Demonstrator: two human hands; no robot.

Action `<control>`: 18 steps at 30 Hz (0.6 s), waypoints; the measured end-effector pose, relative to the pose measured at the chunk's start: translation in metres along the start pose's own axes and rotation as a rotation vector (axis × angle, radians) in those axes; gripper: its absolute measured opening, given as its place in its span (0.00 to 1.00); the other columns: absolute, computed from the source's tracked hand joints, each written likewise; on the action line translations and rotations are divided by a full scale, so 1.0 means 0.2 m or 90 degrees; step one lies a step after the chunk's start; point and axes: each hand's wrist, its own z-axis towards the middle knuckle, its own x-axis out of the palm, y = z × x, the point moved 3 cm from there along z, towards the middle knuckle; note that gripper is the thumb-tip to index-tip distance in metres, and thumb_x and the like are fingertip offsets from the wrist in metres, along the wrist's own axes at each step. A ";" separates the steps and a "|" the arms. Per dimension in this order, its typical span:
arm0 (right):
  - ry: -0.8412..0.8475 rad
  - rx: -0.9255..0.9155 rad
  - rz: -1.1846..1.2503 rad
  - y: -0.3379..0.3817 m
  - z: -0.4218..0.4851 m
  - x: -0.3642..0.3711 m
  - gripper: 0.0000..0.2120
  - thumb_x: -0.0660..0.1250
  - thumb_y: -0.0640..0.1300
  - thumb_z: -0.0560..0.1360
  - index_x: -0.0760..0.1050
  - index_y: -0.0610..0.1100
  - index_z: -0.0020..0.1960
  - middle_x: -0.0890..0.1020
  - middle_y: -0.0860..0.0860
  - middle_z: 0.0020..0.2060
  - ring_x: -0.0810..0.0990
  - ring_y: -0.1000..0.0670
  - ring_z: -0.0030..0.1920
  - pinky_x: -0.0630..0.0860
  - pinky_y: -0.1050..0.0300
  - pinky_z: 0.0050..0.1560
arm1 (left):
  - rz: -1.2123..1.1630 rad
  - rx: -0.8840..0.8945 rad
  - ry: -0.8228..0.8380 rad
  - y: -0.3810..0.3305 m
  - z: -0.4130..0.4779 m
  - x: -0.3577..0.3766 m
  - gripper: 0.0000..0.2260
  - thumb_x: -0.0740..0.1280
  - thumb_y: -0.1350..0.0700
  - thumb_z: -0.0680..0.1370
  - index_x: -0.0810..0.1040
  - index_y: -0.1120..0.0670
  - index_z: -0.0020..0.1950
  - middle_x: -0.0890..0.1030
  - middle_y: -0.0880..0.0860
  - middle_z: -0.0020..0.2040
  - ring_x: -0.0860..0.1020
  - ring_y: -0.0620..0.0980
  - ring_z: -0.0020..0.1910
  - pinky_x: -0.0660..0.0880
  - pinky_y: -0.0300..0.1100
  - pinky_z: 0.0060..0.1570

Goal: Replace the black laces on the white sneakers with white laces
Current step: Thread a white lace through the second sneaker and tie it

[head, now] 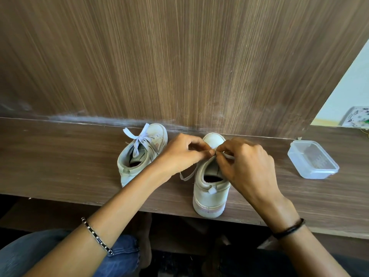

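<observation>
Pinching a white lace [214, 151] at frame centre, left hand [179, 154] and right hand [245, 164] closed on it over the right sneaker [209, 196], no readable writing seen.

We see bare wooden shelf [60, 156] left of the laced white sneaker [139, 156]; a clear plastic box [312, 159] blocks the right, the brown wood-grain wall panel [179, 66] the far side

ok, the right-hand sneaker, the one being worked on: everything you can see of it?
The right sneaker is off-white, leather-like, with a thick scuffed sole. It stands upright on the wooden shelf, toe to the back panel, heel overhanging the front edge slightly. A heel pull tab shows. A white lace trails off its left side. The left hand and right hand pinch the lace over the tongue.
</observation>
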 end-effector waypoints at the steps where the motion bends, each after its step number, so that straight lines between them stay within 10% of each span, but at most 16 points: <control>1: 0.004 0.002 0.020 -0.01 0.00 0.00 0.07 0.68 0.51 0.77 0.84 0.51 0.48 0.82 0.54 0.44 0.82 0.44 0.46 0.77 0.50 0.39 | -0.013 -0.017 0.009 0.00 0.00 0.00 0.06 0.75 0.50 0.76 0.86 0.50 0.49 0.86 0.46 0.45 0.81 0.38 0.44 0.75 0.33 0.43; 5: 0.100 -0.008 0.160 -0.06 0.04 -0.01 0.06 0.69 0.48 0.77 0.86 0.52 0.49 0.85 0.53 0.41 0.83 0.48 0.46 0.80 0.48 0.47 | -0.043 -0.068 0.025 0.00 -0.02 0.01 0.06 0.75 0.49 0.76 0.86 0.48 0.51 0.85 0.44 0.42 0.77 0.38 0.41 0.73 0.36 0.38; 9: 0.117 -0.015 0.212 -0.09 0.05 -0.06 0.07 0.71 0.46 0.77 0.86 0.51 0.52 0.85 0.59 0.41 0.79 0.65 0.46 0.70 0.77 0.45 | -0.051 -0.091 0.037 -0.02 -0.03 0.01 0.05 0.74 0.52 0.77 0.86 0.47 0.52 0.83 0.40 0.37 0.77 0.37 0.37 0.72 0.36 0.34; 18: 0.117 0.003 0.212 -0.07 0.15 -0.04 0.10 0.65 0.41 0.80 0.84 0.49 0.56 0.83 0.56 0.45 0.80 0.59 0.45 0.69 0.78 0.43 | -0.039 -0.102 0.032 -0.04 -0.05 0.04 0.06 0.69 0.52 0.79 0.85 0.43 0.53 0.79 0.43 0.34 0.74 0.39 0.28 0.70 0.36 0.32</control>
